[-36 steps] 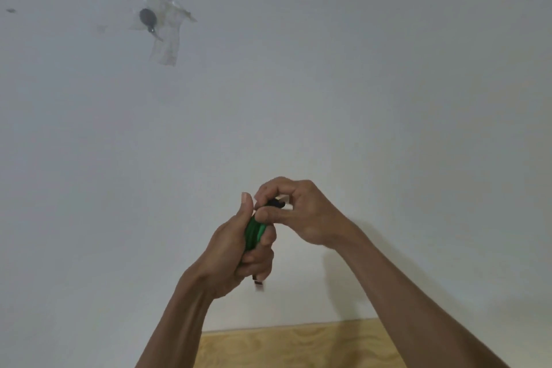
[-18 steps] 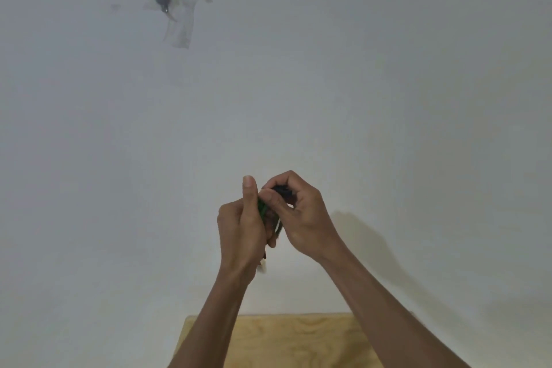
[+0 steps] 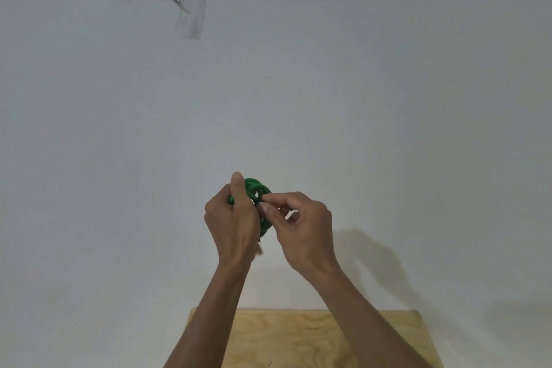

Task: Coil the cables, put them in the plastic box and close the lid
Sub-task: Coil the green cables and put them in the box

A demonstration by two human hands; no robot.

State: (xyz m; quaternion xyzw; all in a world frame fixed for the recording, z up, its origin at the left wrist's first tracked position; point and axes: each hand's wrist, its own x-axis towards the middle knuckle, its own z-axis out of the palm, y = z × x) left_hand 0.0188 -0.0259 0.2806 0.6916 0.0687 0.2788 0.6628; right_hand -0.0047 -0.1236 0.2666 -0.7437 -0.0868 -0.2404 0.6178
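The green cable (image 3: 257, 188), coiled, sits at centre frame, gripped in my left hand (image 3: 231, 224); my right hand (image 3: 300, 227) pinches its dark end. If that pinch slips, the loops may spring loose above the bench (image 3: 313, 337).

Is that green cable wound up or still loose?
Wound up: the cable shows stacked green loops between the left hand and right hand, which pinches it.
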